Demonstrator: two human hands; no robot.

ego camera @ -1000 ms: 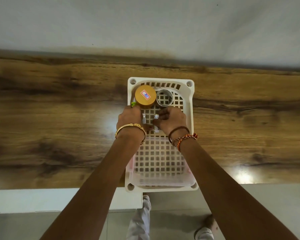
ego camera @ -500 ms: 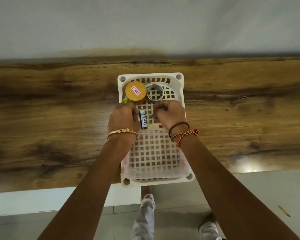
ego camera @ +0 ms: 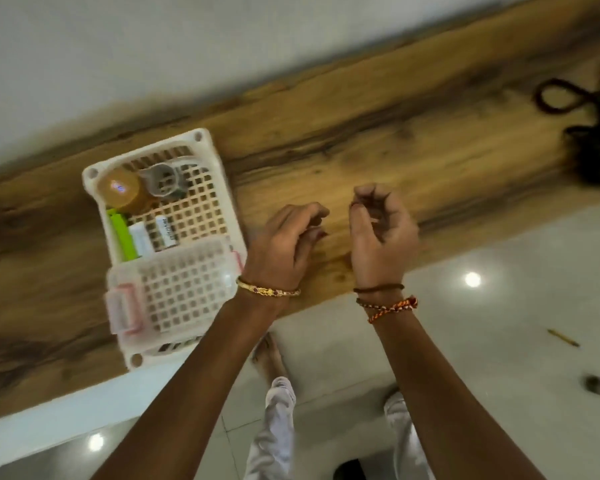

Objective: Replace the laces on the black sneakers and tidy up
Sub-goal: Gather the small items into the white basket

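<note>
A white plastic basket [ego camera: 222, 181] stands on the wooden shelf at the left. In it are a gold-lidded jar [ego camera: 118, 190], a roll of tape [ego camera: 165, 181], a green item [ego camera: 122, 233], small tubes [ego camera: 165, 232] and a clear lidded box [ego camera: 174, 289]. My left hand [ego camera: 284, 244] and my right hand [ego camera: 378, 233] hover over the wood to the right of the basket, fingers loosely curled, holding nothing. Dark laces [ego camera: 586, 109] lie in a tangle at the far right of the shelf. No sneakers are in view.
The wooden shelf [ego camera: 395, 140] runs along a white wall. Below its front edge is a glossy tiled floor [ego camera: 499, 323] with a small stick [ego camera: 563, 337] and a dark spot [ego camera: 598, 385]. My feet and light trousers show below.
Both hands have left the basket and moved right over bare wood. The view has swung right and tilted, bringing the dark laces into sight.
</note>
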